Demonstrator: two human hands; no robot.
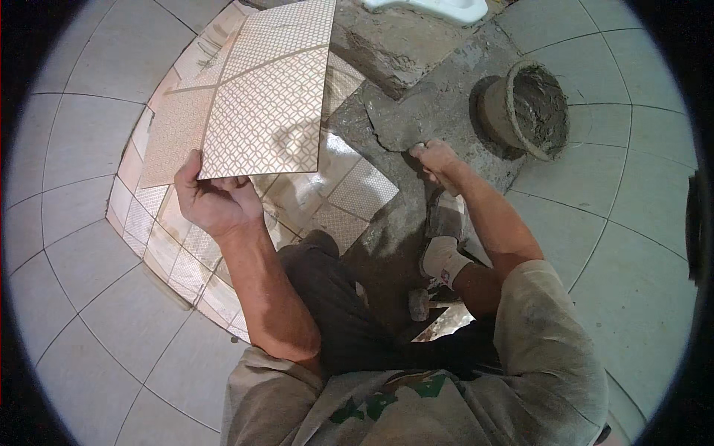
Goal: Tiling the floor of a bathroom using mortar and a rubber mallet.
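Note:
In my left hand (pixel 219 197) is a large patterned tile (pixel 268 111), gripped near its lower left corner, thumb on the face and fingers beneath. The tile is cream with a brown lattice design and is raised, tilted, above the small-patterned tiled floor (pixel 364 189). My right hand (pixel 437 160) is closed around the handle of a trowel (pixel 401 123). Its grey, mortar-smeared blade lies at the wet mortar and blends into it, so the blade's outline is hard to make out. To the right of that hand stands a bucket (pixel 494 108) holding grey mortar (pixel 539 108).
A white ceramic squat pan (pixel 446 9) sits at the far edge behind a rough mortar block (pixel 394 44). Between my legs lies a mallet (pixel 420 305). Large pale tiles (pixel 595 253) cover the surfaces at both sides. My shod foot (pixel 446 223) is below my right hand.

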